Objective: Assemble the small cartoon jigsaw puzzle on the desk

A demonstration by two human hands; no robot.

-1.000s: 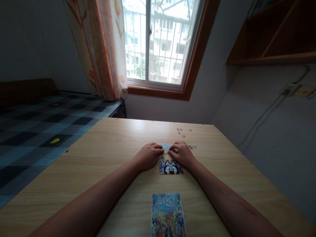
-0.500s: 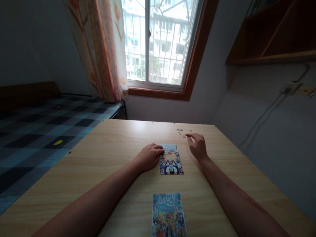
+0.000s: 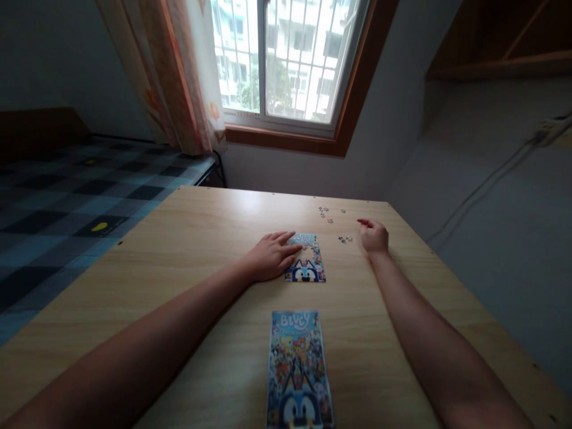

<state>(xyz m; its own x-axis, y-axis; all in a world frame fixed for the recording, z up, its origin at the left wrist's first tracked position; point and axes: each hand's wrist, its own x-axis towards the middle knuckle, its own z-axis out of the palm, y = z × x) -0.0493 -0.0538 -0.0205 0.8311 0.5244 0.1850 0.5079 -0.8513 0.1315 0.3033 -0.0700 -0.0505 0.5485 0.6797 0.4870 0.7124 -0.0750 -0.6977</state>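
Note:
On the table lies a partly filled jigsaw puzzle [image 3: 306,274] with a blue cartoon dog face at its lower edge and a bare patch in its middle. My left hand [image 3: 274,256] rests flat with spread fingers over its left side, fingertips reaching toward the bare patch. To the right, my right hand [image 3: 374,236] is at the table with the index finger stretched out and the other fingers curled; I see nothing in it. Left of it sit a few loose puzzle pieces [image 3: 345,239], and farther back several more loose pieces [image 3: 323,210] are scattered.
Nearer to me lies a Bluey picture box [image 3: 298,363] on the wooden table [image 3: 214,238]. A bed with a checked cover [image 3: 147,190] stands at the left. Behind the table are a curtain [image 3: 179,89] and a barred window [image 3: 295,65]; a cable [image 3: 482,182] hangs along the right wall.
My right hand has moved right, away from the loose pieces, uncovering a small group of them. The left hand's fingers have spread over the puzzle. The view has tilted down.

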